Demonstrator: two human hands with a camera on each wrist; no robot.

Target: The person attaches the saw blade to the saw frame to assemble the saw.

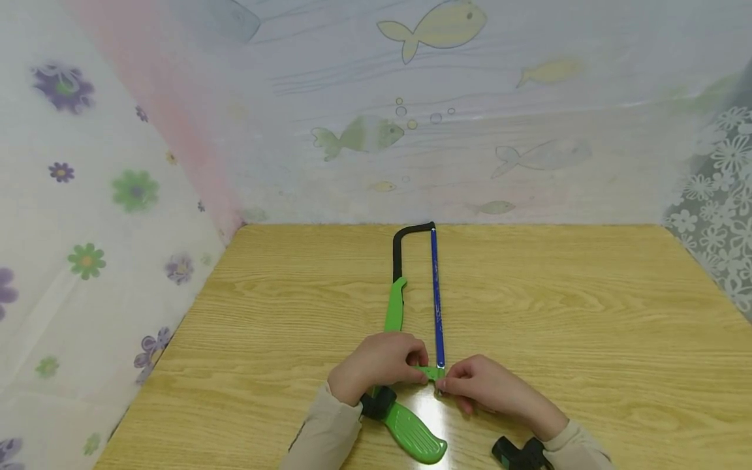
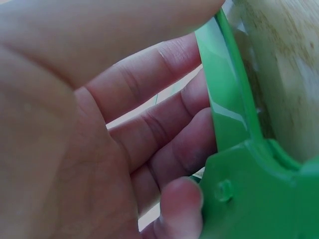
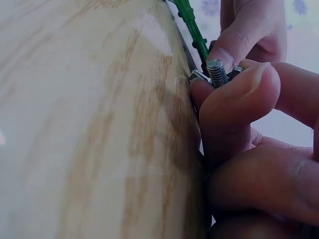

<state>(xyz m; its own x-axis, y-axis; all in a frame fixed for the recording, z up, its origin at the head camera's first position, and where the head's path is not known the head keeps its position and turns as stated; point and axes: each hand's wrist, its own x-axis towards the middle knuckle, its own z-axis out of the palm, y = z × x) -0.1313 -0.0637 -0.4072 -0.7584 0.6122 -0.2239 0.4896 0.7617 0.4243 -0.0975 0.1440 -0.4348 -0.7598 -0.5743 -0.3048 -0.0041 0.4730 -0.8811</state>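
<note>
A hacksaw lies on the table, with a green handle (image 1: 417, 434), a black bowed frame (image 1: 397, 254) and a blue blade (image 1: 437, 294) running along its right side. My left hand (image 1: 384, 358) holds the hacksaw's green arm (image 1: 431, 373) close to the blade's near end; in the left wrist view its fingers lie against the green frame (image 2: 227, 89). Facing it, my right hand (image 1: 487, 386) pinches a wing nut (image 3: 199, 75) on a threaded bolt (image 3: 217, 72), whose bare end sticks out between thumb and fingers. Part of the green grip is hidden under the left wrist.
The wood-grain table (image 1: 564, 294) reaches back to a wall covering (image 1: 364, 176) printed with fish. A flowered sheet (image 1: 88, 261) hangs along the left edge, and lace-patterned cloth (image 1: 731, 215) is at the right. Each wrist wears a black camera strap (image 1: 378, 403).
</note>
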